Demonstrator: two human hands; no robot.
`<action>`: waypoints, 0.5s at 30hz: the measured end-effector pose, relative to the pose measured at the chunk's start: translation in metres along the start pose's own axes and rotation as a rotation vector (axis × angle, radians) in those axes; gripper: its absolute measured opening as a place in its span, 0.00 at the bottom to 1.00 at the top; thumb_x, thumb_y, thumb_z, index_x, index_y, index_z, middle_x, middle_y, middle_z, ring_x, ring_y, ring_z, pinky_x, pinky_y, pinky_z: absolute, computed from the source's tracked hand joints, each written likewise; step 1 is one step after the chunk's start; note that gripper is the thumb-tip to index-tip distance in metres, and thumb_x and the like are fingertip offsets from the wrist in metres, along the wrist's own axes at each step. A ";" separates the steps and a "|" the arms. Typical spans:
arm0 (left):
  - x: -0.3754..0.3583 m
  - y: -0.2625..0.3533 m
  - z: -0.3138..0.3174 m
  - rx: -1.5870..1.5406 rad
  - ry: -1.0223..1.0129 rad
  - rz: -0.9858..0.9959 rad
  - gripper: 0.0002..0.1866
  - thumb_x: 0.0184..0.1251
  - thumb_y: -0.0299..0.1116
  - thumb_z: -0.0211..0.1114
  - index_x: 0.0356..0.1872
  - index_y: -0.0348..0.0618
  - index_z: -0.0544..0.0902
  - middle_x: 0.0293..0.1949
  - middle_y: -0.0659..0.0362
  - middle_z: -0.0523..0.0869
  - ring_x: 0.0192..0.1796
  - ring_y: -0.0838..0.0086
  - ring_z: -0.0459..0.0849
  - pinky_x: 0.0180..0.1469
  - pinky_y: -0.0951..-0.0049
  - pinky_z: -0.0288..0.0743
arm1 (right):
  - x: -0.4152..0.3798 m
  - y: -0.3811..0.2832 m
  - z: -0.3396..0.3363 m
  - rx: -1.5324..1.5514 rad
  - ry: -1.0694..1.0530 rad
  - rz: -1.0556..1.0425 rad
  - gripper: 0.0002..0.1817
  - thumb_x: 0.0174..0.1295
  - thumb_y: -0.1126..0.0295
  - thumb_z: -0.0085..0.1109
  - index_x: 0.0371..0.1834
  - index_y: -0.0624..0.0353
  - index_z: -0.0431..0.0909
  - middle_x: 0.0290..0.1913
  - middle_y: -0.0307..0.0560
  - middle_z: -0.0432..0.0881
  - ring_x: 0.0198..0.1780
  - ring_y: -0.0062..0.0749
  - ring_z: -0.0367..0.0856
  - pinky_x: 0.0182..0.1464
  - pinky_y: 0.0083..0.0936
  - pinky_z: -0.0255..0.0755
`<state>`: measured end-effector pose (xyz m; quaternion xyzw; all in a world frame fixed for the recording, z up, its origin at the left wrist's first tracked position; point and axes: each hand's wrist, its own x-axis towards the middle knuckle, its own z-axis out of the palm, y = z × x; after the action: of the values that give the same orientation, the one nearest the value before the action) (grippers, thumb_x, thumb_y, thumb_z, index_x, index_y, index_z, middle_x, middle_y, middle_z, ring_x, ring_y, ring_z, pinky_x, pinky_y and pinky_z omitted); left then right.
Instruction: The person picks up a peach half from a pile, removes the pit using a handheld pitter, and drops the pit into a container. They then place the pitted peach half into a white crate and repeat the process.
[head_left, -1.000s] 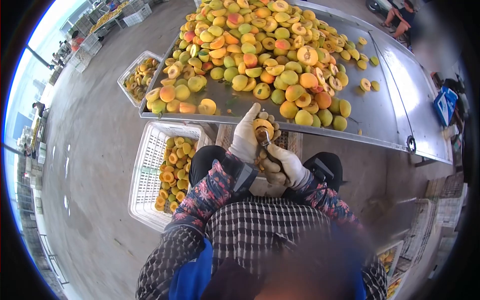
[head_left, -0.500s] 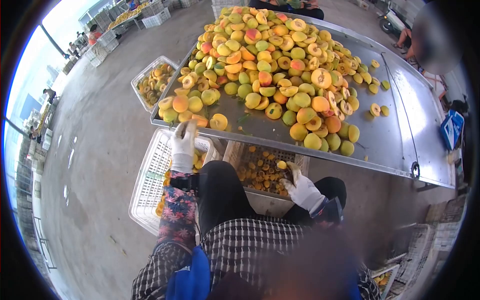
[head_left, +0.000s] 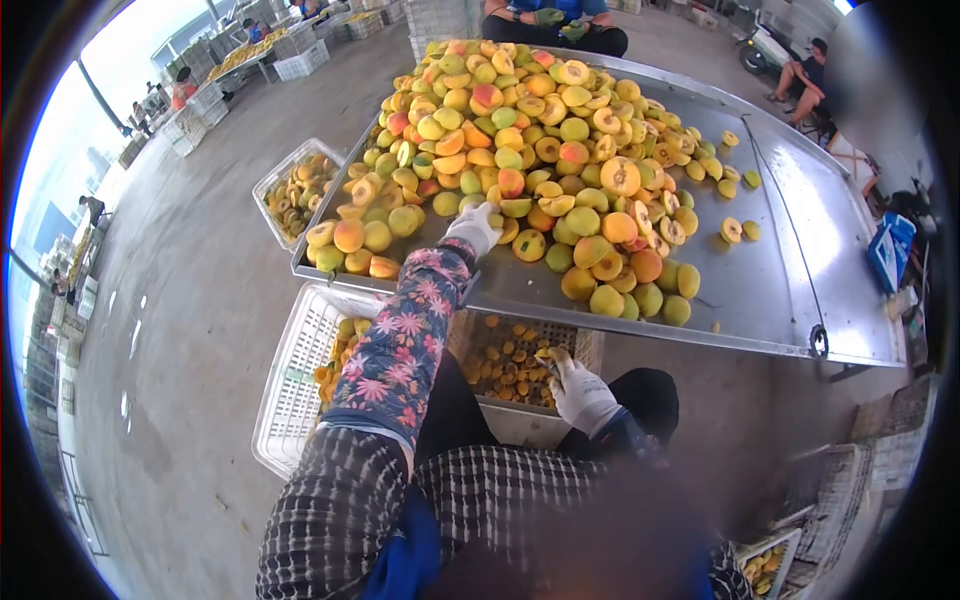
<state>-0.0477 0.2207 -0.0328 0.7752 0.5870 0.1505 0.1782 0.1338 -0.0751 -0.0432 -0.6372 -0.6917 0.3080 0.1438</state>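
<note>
My left hand (head_left: 474, 228), in a white glove, reaches over the near edge of the metal table to the pile of halved peaches (head_left: 500, 130). Its fingertips press round a peach half (head_left: 495, 221) at the pile's front, partly hidden by the glove. My right hand (head_left: 582, 395), also gloved, is closed above the crate of small yellow fruit pieces (head_left: 500, 375). A small yellowish piece (head_left: 546, 355) shows at its fingertips; what else the fingers grip is hard to make out.
A white basket (head_left: 290, 390) with peach halves stands left of my legs. Another fruit crate (head_left: 300, 190) sits beyond the table's left side. A metal rod (head_left: 785, 220) lies across the table (head_left: 740, 310). Opposite, a co-worker's gloved hands (head_left: 560, 22) are visible; other people sit farther off.
My left hand has moved from above the white basket, at the table edge, forward and right to the fruit pile. My right hand has shifted slightly left and down; the view has tilted up.
</note>
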 end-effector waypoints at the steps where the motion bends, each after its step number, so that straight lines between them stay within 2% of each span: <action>1: 0.001 -0.005 0.007 -0.028 0.027 0.010 0.27 0.59 0.47 0.64 0.61 0.51 0.76 0.60 0.45 0.77 0.61 0.54 0.77 0.64 0.59 0.70 | 0.000 0.004 0.002 -0.023 -0.007 -0.001 0.31 0.66 0.68 0.50 0.73 0.55 0.54 0.50 0.65 0.76 0.46 0.61 0.80 0.50 0.48 0.74; 3: 0.000 -0.009 0.003 -0.068 0.030 0.029 0.28 0.58 0.47 0.65 0.60 0.53 0.76 0.56 0.46 0.79 0.59 0.56 0.78 0.63 0.61 0.71 | -0.003 0.000 -0.001 0.018 0.039 0.027 0.33 0.66 0.69 0.52 0.74 0.54 0.54 0.49 0.66 0.77 0.46 0.61 0.79 0.49 0.48 0.73; 6: -0.009 -0.010 -0.011 -0.826 0.007 -0.237 0.19 0.64 0.41 0.63 0.53 0.45 0.78 0.43 0.53 0.85 0.40 0.64 0.85 0.41 0.66 0.81 | -0.008 -0.010 -0.012 0.076 0.023 0.064 0.35 0.65 0.69 0.52 0.76 0.53 0.52 0.52 0.68 0.76 0.49 0.62 0.79 0.52 0.46 0.73; 8: -0.034 -0.012 -0.036 -1.426 -0.014 -0.287 0.14 0.70 0.43 0.56 0.50 0.49 0.78 0.39 0.60 0.85 0.31 0.70 0.82 0.29 0.69 0.78 | -0.009 -0.011 -0.011 0.128 0.059 0.043 0.36 0.65 0.70 0.52 0.76 0.54 0.51 0.55 0.69 0.75 0.53 0.62 0.77 0.55 0.43 0.72; 10: -0.063 0.003 -0.058 -1.670 -0.080 -0.441 0.18 0.72 0.49 0.52 0.51 0.50 0.78 0.38 0.60 0.85 0.30 0.70 0.82 0.28 0.71 0.76 | -0.006 -0.006 -0.006 0.193 0.180 -0.029 0.36 0.65 0.72 0.53 0.76 0.56 0.51 0.58 0.71 0.73 0.58 0.62 0.76 0.58 0.40 0.71; 11: -0.077 0.008 -0.066 -1.695 -0.084 -0.425 0.21 0.72 0.52 0.52 0.49 0.46 0.78 0.34 0.57 0.85 0.27 0.68 0.82 0.25 0.71 0.76 | -0.002 -0.001 0.000 0.182 0.328 -0.165 0.34 0.66 0.70 0.51 0.75 0.60 0.52 0.59 0.71 0.73 0.53 0.65 0.77 0.55 0.47 0.73; 12: -0.093 0.012 -0.070 -1.719 -0.093 -0.416 0.24 0.73 0.55 0.51 0.47 0.42 0.79 0.31 0.54 0.85 0.24 0.67 0.81 0.23 0.72 0.75 | -0.001 -0.006 -0.002 0.183 0.358 -0.223 0.33 0.66 0.70 0.52 0.73 0.62 0.53 0.58 0.71 0.74 0.53 0.65 0.77 0.54 0.46 0.73; 14: -0.119 0.024 -0.072 -1.696 -0.069 -0.411 0.25 0.74 0.56 0.49 0.49 0.44 0.79 0.32 0.57 0.85 0.25 0.71 0.81 0.24 0.74 0.73 | 0.005 -0.021 -0.023 0.182 0.423 -0.328 0.31 0.66 0.70 0.52 0.71 0.64 0.56 0.56 0.71 0.75 0.52 0.65 0.78 0.53 0.46 0.74; 15: -0.131 0.033 -0.069 -1.708 -0.051 -0.391 0.25 0.74 0.56 0.49 0.50 0.44 0.79 0.33 0.58 0.85 0.26 0.71 0.82 0.24 0.75 0.73 | 0.006 -0.033 -0.032 0.283 0.369 -0.253 0.28 0.67 0.70 0.53 0.69 0.64 0.58 0.52 0.70 0.77 0.50 0.65 0.78 0.50 0.44 0.74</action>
<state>-0.0844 0.0926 0.0405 0.2654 0.3920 0.4880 0.7333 0.1255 -0.0615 0.0000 -0.5644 -0.6780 0.2599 0.3928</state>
